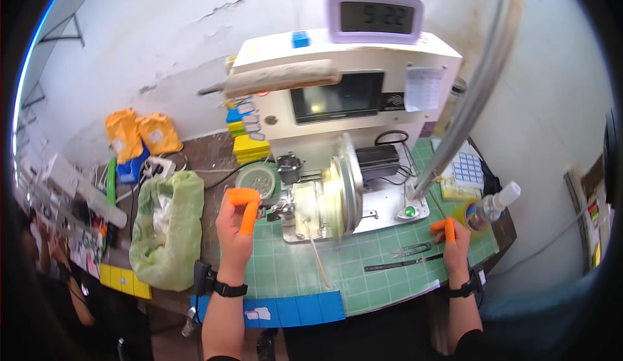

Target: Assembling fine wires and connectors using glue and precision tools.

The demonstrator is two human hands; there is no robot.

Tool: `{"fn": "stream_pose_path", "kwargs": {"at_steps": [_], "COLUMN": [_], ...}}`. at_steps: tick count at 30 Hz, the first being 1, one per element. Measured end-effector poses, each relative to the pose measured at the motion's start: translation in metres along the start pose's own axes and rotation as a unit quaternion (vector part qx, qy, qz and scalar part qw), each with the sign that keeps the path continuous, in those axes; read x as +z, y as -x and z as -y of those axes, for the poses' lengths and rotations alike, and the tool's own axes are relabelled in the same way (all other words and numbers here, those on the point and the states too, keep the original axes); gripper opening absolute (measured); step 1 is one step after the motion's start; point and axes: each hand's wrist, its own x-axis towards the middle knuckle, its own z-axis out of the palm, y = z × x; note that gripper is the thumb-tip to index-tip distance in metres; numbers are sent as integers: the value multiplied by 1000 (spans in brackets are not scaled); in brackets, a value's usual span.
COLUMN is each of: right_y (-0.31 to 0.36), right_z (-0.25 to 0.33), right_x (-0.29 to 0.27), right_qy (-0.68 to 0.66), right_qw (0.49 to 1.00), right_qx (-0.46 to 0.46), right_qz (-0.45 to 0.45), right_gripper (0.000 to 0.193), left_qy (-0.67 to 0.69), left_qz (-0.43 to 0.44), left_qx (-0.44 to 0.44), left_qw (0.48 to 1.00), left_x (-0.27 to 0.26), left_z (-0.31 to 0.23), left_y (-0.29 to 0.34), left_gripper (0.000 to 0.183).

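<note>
Scuffed white wall (195,56), green mat (383,291), and fingers near a wheel

Pale paint is flaking behind this bench, and a white machine (259,56) takes up most of the mat. Its big pale wheel (352,189) stands upright in the middle, with a metal fixture (279,206) off to its left.

Left hand (230,236) is up at that fixture, orange-covered finger and thumb bent around each other. Can't tell if it's pinching something or just touching. Right hand (458,247) is curled by the mat's right side, near a bottle (491,206); whatever's in that grip, if anything, I can't make out.

Stuff I'd worry about: if the wheel is turning (too blurry to say), a loose finger cover could snag. That thin pale stick (318,258) leaning by the drum (306,211) could get dragged in too. A careless swing right might tip the bottle, and a left-elbow bump could spill the little dish of bits (256,180). Also, snips (412,250) are lying near the right hand, so a blind reach might get poked.
</note>
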Motion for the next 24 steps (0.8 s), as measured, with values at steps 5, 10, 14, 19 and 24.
{"fn": "stream_pose_path", "kwargs": {"at_steps": [5, 10, 14, 19, 24], "right_y": [-1, -8, -7, -4, -4], "right_z": [3, 12, 10, 3, 3], "right_x": [4, 7, 4, 3, 4], "right_qy": [-6, 12, -2, -10, 0], "right_qw": [1000, 1000, 1000, 1000, 1000], "right_qx": [-1, -6, 3, -2, -7], "right_qz": [3, 0, -1, -4, -4], "right_gripper": [41, 38, 39, 40, 42], "left_qy": [-24, -7, 1, -15, -7], "left_qz": [10, 12, 14, 13, 14], "left_qx": [4, -1, 8, 5, 6], "left_qw": [1000, 1000, 1000, 1000, 1000], "left_x": [-5, -5, 0, -2, -3], "left_z": [0, 2, 0, 2, 0], "left_y": [2, 4, 2, 3, 4], "left_gripper": [12, 13, 14, 15, 14]}}
